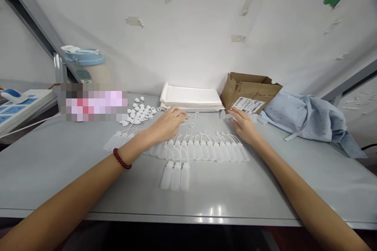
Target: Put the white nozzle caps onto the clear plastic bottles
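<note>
My left hand (167,124), with a dark red bead bracelet (121,159) on the wrist, reaches over the table's middle. Its fingers are bent together beside some thin white strips with ring ends (193,116); whatever is between the fingertips is hidden. My right hand (244,126) has its fingers stretched forward and apart, close to translucent bottles (257,118) lying by the box. Between the hands lies a row of small translucent squeeze bottles (206,151) with thin curved tubes. Three more bottles (176,176) lie nearer me, and several (119,140) lie left, partly behind my left forearm.
A heap of white caps (140,113) lies at left. A stack of white trays or sheets (191,100) and an open cardboard box (250,90) stand against the wall. Blue cloth (306,119) lies right; a blue-lidded cup (88,62) and power strip (23,108) are left.
</note>
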Demonstrator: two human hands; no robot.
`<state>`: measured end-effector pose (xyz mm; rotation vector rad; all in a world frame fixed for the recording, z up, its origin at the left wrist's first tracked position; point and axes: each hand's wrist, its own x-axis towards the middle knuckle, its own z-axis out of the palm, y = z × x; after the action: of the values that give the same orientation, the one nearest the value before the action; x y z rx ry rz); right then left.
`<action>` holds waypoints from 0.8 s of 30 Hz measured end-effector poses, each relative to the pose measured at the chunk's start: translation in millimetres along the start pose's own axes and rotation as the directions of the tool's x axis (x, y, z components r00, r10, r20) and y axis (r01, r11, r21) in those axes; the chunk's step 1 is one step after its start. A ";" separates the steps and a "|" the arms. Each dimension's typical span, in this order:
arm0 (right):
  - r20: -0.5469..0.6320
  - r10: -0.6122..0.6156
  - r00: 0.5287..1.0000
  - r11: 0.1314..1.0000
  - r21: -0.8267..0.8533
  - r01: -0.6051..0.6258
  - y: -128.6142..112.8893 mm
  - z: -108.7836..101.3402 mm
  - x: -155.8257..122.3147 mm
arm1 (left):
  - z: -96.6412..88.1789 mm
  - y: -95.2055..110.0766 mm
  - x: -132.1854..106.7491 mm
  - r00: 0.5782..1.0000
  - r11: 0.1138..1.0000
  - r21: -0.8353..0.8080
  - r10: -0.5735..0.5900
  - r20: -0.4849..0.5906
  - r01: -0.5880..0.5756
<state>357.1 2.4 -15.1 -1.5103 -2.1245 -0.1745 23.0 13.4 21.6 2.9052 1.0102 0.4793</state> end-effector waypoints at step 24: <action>0.013 0.064 0.998 0.997 -0.038 -0.063 4.8 -1.6 0.3 | 0.1 14.2 3.0 0.994 0.990 -0.140 -0.017 -0.110 0.001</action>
<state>362.0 3.7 -14.5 -1.6027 -2.0922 -0.1817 33.8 4.1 24.2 2.7762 0.9594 0.6885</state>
